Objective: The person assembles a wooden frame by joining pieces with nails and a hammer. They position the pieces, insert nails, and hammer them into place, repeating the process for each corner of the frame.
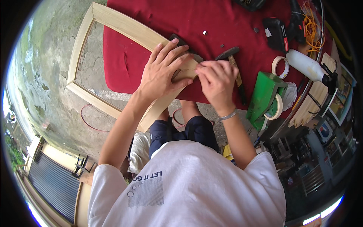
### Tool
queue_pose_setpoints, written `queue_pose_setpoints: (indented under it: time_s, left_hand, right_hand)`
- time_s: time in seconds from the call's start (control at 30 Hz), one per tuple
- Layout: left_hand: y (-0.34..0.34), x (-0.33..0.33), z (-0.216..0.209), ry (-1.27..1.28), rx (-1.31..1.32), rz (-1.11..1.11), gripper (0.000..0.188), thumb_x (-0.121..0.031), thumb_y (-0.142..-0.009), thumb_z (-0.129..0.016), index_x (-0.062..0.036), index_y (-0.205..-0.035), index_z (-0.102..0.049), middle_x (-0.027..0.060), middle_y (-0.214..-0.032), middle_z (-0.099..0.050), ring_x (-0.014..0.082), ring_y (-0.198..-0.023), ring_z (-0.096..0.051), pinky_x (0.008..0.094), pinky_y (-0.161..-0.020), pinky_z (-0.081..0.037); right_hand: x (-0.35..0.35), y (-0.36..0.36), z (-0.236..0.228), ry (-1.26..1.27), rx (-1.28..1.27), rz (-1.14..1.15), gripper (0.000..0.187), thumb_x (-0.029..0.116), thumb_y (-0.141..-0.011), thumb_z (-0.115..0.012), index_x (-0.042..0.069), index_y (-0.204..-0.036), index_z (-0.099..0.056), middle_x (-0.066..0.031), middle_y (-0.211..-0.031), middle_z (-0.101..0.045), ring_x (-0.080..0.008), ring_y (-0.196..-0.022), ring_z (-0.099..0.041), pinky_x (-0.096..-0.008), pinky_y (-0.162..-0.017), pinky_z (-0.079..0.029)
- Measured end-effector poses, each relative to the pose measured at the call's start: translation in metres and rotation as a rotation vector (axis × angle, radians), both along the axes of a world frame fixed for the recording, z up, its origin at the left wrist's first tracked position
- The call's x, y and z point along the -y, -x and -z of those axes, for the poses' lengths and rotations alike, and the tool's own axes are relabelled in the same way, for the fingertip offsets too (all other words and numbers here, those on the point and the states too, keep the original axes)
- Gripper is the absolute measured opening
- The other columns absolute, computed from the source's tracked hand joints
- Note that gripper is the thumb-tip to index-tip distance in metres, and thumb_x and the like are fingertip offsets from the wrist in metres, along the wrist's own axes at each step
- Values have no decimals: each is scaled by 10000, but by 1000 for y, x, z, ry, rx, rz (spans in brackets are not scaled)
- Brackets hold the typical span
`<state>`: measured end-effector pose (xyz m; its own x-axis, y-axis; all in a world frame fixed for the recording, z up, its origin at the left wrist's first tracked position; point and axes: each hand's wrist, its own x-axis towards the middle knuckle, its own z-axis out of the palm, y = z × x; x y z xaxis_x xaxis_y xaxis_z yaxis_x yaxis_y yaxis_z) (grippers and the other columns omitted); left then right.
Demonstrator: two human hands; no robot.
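A pale wooden frame with curved sides rests partly on the red-covered table and juts out past its left edge. Across the frame's near right corner lies my left hand, its fingers over the top and the thumb along the inner side, gripping it. My right hand is closed in a pinch at the tip of that same corner; whatever it holds, if anything, is hidden by the fingers. A dark block-like piece shows just beyond my left fingertips. Right beside my right hand lies a hammer, its handle partly covered.
On the red cloth, to the right, stand a green tape dispenser, a masking tape roll and a white bottle. Farther back are a black power tool and orange cord. Wooden strips lie at the right edge.
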<state>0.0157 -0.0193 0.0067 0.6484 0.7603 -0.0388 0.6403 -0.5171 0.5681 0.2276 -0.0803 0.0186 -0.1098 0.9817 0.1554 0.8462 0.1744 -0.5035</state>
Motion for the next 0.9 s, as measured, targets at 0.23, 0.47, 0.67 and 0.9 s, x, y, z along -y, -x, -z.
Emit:
queue_pose_setpoints:
  time_s: [0.23, 0.47, 0.67, 0.9]
  left_hand:
    - [-3, 0, -2, -9, 0, -20, 681, -535, -834, -787, -228, -1412, -594, -2, -1530, -540, 274, -1528, -382, 506, -1276, -266]
    - [-2, 1, -1, 8, 55, -37, 697, -528, -808, -809, -221, -1402, -613, -2, -1529, -546, 272, -1533, -376, 517, -1271, -266]
    - [-1, 3, 0, 4, 82, -49, 709, -529, -797, -819, -213, -1398, -613, -9, -1519, -560, 266, -1534, -381, 509, -1272, -269]
    - [-3, 5, 1, 12, 102, -60, 709, -522, -813, -814, -207, -1410, -598, -12, -1532, -552, 257, -1541, -373, 509, -1286, -252]
  right_hand:
    - [-52, -42, 2, 56, 241, 225, 101, 235, -964, -720, 151, -1016, -698, -17, -958, -681, -263, -982, -604, -456, -893, -423]
    - [-48, -34, 7, 53, 190, 175, 87, 207, -970, -701, 133, -988, -660, -19, -945, -693, -266, -960, -603, -459, -906, -424]
    - [-2, 5, -14, 428, -668, 249, 71, 39, -978, -710, -3, -1024, -677, -80, -916, -693, -177, -728, -627, -314, -671, -505]
    - [9, 11, 2, 75, -279, 121, 100, 43, -969, -713, 16, -1064, -695, -103, -965, -670, -268, -815, -666, -395, -726, -546]
